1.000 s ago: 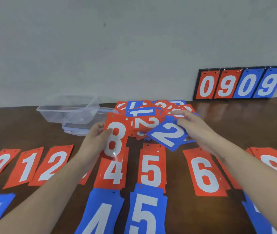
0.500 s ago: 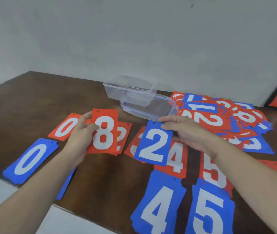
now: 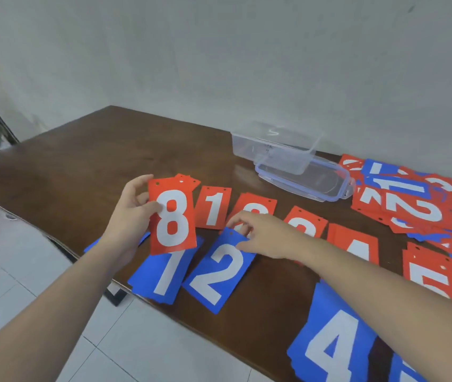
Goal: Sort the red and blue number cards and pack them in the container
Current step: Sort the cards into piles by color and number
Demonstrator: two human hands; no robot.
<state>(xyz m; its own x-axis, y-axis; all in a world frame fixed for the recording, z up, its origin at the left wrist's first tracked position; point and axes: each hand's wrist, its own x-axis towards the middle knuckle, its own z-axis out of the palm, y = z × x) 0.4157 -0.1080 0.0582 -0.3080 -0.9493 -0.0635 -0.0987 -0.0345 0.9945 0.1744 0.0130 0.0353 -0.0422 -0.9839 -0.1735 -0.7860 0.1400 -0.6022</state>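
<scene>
My left hand [image 3: 131,213] holds a red 8 card [image 3: 172,216] upright above the table, thumb on its face. My right hand [image 3: 263,235] touches the top edge of a blue 2 card [image 3: 219,271], which lies on the table beside a blue 1 card [image 3: 164,274]. Behind them runs a row of red cards: 1 [image 3: 214,206], a partly hidden 2 [image 3: 258,208], 3 [image 3: 306,224], 4 [image 3: 357,244] and 5 [image 3: 431,274]. A blue 4 pile [image 3: 332,346] lies near the front right. A clear plastic container [image 3: 274,146] stands at the back with its lid [image 3: 307,179].
A loose heap of mixed red and blue cards [image 3: 417,205] covers the table's back right. The dark wooden table [image 3: 103,155] ends at a front edge close to the blue cards, with white floor tiles [image 3: 150,348] below. A wall rises behind.
The view swung left. My right hand carried the blue 2 card left and down onto the table beside the blue 1. My left hand kept hold of the red 8.
</scene>
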